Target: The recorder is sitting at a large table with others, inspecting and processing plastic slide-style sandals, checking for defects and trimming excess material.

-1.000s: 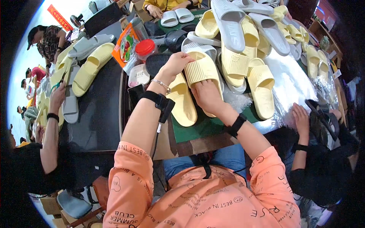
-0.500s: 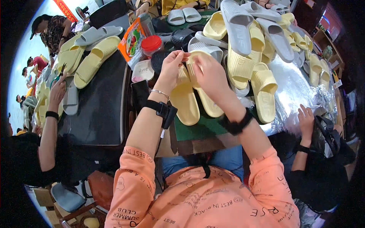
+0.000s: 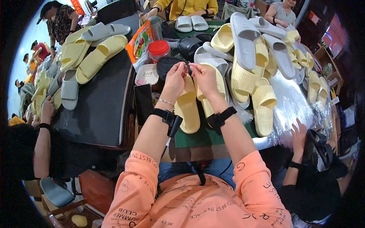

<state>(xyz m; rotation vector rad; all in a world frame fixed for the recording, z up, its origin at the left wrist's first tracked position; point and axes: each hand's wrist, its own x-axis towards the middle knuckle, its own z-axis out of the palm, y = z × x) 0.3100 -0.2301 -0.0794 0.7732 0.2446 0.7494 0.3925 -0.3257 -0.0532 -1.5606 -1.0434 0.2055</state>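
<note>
My left hand (image 3: 175, 80) and my right hand (image 3: 206, 79) are raised with fingertips pinched close to each other. Whatever is between the fingers is too small to make out. Beneath them a pair of pale yellow slippers lies on the green mat (image 3: 197, 140), toes toward me. The left slipper (image 3: 188, 114) shows its footbed; my right hand and wrist partly cover the right slipper (image 3: 219, 81). A black ribbed slipper (image 3: 166, 65) sits just beyond my left hand.
Grey slippers (image 3: 243, 41) and yellow slippers (image 3: 262, 110) pile up on the right. A red-lidded jar (image 3: 158, 50), a white tub (image 3: 146, 74) and a phone (image 3: 143, 102) stand left of my hands. Co-workers' hands show at left (image 3: 47, 110) and right (image 3: 299, 136).
My right hand has left the right slipper's strap, and its fingertips now meet near my left hand's. At left, the co-worker's hand has lowered, and the green-handled snips no longer show. The view has shifted slightly.
</note>
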